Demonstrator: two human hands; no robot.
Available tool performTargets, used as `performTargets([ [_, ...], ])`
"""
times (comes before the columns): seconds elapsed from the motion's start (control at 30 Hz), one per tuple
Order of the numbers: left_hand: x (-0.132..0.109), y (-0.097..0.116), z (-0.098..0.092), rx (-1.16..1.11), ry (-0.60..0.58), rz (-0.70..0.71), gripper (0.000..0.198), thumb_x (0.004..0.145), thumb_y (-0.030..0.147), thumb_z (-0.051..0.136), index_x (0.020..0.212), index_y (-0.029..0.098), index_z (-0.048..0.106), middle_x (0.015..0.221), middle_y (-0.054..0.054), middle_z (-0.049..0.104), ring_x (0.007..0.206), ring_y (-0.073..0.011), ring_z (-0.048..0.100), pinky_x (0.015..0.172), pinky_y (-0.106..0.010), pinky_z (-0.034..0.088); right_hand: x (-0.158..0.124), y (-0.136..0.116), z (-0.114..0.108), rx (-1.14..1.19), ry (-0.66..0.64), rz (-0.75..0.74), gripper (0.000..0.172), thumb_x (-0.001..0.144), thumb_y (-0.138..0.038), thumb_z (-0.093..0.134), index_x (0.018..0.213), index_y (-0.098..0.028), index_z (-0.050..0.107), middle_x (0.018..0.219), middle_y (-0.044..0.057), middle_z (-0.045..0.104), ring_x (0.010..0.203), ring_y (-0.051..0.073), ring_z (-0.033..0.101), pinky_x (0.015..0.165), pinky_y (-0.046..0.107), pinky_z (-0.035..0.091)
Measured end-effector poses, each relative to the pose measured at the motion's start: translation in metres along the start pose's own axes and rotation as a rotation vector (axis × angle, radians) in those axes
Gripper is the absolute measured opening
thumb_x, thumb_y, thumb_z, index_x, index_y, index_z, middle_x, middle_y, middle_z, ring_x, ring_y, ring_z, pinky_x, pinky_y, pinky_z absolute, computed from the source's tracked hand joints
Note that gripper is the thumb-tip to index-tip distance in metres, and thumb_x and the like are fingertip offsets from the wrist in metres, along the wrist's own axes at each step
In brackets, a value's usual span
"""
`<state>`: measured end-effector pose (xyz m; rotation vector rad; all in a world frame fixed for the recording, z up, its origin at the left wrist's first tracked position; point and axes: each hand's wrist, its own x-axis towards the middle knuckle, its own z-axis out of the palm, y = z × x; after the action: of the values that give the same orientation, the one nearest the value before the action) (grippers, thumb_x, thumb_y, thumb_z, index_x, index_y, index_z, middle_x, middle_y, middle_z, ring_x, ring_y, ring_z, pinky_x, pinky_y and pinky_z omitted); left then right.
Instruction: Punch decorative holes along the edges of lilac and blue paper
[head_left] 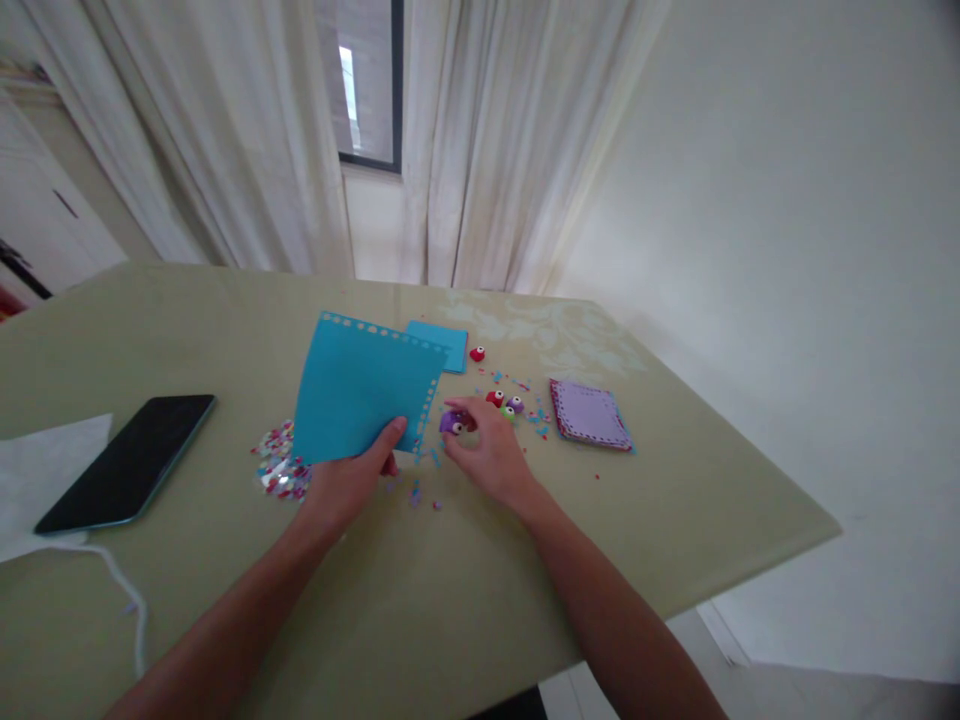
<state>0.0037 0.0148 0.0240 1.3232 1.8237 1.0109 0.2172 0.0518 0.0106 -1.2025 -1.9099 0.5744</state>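
Note:
A blue sheet of paper [360,385] is pinched in my left hand [367,465], thumb on its front near the bottom edge. Small holes run along the paper's top and right edges. Just right of the sheet, my right hand [487,445] grips a small purple craft punch [451,423] with a googly eye. The punch appears apart from the paper's edge. Past the right hand lie more small eyed punches: a red one [495,398], a purple one [515,404] and a green one [508,413]. Another red punch [478,354] sits farther back.
Blue paper [442,345] lies behind the held sheet. A stack of lilac punched sheets [592,415] rests at right. Colourful confetti [281,465] is heaped at left, with scattered bits [544,418] near the punches. A black tablet [131,460], white paper [49,470] and white cable [139,610] occupy the left.

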Motion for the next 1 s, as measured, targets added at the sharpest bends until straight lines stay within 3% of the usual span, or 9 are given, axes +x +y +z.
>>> performTargets([
  [0.13,0.011,-0.004,-0.011,-0.041,0.201,-0.063,0.054,0.085,0.071,0.062,0.053,0.027,0.060,0.058,-0.005,0.068,0.058,-0.0247,0.061,0.065,-0.039,0.050,-0.006,-0.005,0.017,-0.371,-0.171,-0.083,0.026,0.095,-0.017,0.065,0.118,-0.019,0.075,0.121,0.011,0.077,0.117,0.030,0.062,0.109,0.046,0.043],
  [0.27,0.021,-0.009,-0.017,-0.205,0.343,-0.028,0.042,0.089,0.065,0.064,0.074,0.026,0.066,0.069,-0.002,0.072,0.063,-0.0228,0.064,0.060,-0.035,0.049,-0.003,-0.008,0.023,-0.557,-0.158,-0.052,0.031,0.100,-0.024,0.063,0.129,-0.022,0.073,0.141,0.013,0.070,0.130,0.033,0.054,0.110,0.050,0.039],
  [0.33,0.021,-0.009,-0.018,-0.223,0.346,-0.040,0.042,0.090,0.064,0.063,0.073,0.026,0.066,0.067,-0.001,0.071,0.060,-0.0214,0.062,0.058,-0.034,0.048,0.005,-0.009,0.026,-0.580,-0.164,-0.068,0.039,0.102,-0.027,0.060,0.140,-0.022,0.068,0.148,0.012,0.066,0.133,0.034,0.053,0.110,0.050,0.039],
  [0.5,0.015,-0.002,-0.018,-0.176,0.242,-0.052,0.063,0.092,0.068,0.060,0.046,0.027,0.050,0.046,-0.001,0.055,0.048,-0.0189,0.051,0.057,-0.034,0.042,0.043,-0.009,0.043,-0.659,-0.203,-0.127,0.048,0.107,-0.022,0.047,0.155,-0.021,0.055,0.161,0.012,0.058,0.139,0.033,0.050,0.107,0.050,0.042],
  [0.6,0.013,-0.001,-0.016,-0.180,0.224,-0.024,0.063,0.092,0.066,0.062,0.044,0.026,0.052,0.045,-0.001,0.055,0.047,-0.0175,0.049,0.058,-0.034,0.042,0.065,-0.010,0.054,-0.708,-0.234,-0.155,0.039,0.107,-0.025,0.052,0.145,-0.020,0.063,0.158,0.012,0.061,0.137,0.034,0.051,0.106,0.050,0.042],
  [0.7,0.013,0.001,-0.016,-0.186,0.236,-0.027,0.061,0.091,0.063,0.064,0.044,0.025,0.053,0.044,0.000,0.054,0.045,-0.0165,0.047,0.057,-0.033,0.041,0.074,-0.013,0.056,-0.736,-0.266,-0.160,0.025,0.106,-0.022,0.054,0.125,-0.018,0.070,0.137,0.016,0.073,0.129,0.034,0.057,0.104,0.048,0.043],
  [0.83,0.012,0.003,-0.014,-0.224,0.211,-0.011,0.057,0.087,0.061,0.066,0.045,0.025,0.053,0.045,-0.001,0.055,0.045,-0.0164,0.049,0.054,-0.032,0.040,0.059,-0.017,0.040,-0.485,-0.123,-0.063,0.015,0.100,-0.025,0.068,0.113,-0.019,0.067,0.114,0.014,0.077,0.109,0.029,0.067,0.097,0.043,0.048],
  [0.93,0.009,0.003,-0.009,-0.226,0.158,-0.003,0.056,0.085,0.061,0.065,0.044,0.026,0.050,0.044,-0.001,0.054,0.044,-0.0165,0.048,0.050,-0.031,0.039,0.033,-0.012,0.022,0.039,0.054,0.119,0.032,0.092,-0.037,0.079,0.116,-0.022,0.064,0.108,0.006,0.076,0.082,0.020,0.070,0.080,0.035,0.053],
  [1.0,0.006,0.003,-0.004,-0.203,0.117,-0.001,0.058,0.085,0.063,0.064,0.042,0.027,0.048,0.042,-0.001,0.051,0.042,-0.0160,0.046,0.048,-0.031,0.037,0.017,-0.008,0.010,0.350,0.104,0.235,0.049,0.080,-0.045,0.089,0.118,-0.022,0.066,0.103,0.004,0.075,0.076,0.019,0.069,0.073,0.034,0.055],
])
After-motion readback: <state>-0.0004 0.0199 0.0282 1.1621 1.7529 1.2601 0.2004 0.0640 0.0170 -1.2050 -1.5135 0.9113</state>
